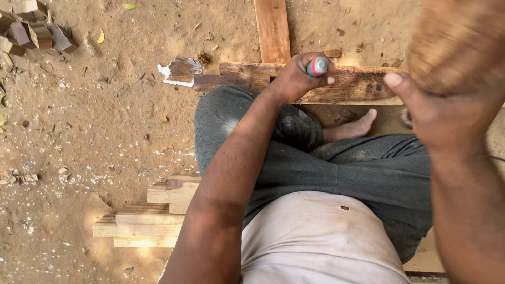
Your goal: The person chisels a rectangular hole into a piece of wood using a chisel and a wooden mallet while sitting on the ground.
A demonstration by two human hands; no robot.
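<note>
Left hand (297, 79): fist closed around a chisel (317, 66) with a red-and-grey handle, held upright on the dark plank (357, 87) ahead of the crossed legs. Right hand (447, 115): raised close to the camera, gripping a blurred mallet (455, 42)

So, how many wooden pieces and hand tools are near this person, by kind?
Dark worked plank: 1
Upright reddish plank: 1
Pale stacked boards: about 4
Small dark blocks, top left: about 5, hard to separate
Red-and-grey-handled tool in left hand: 1
Blurred wooden object in right hand: 1
Total: about 13
</note>
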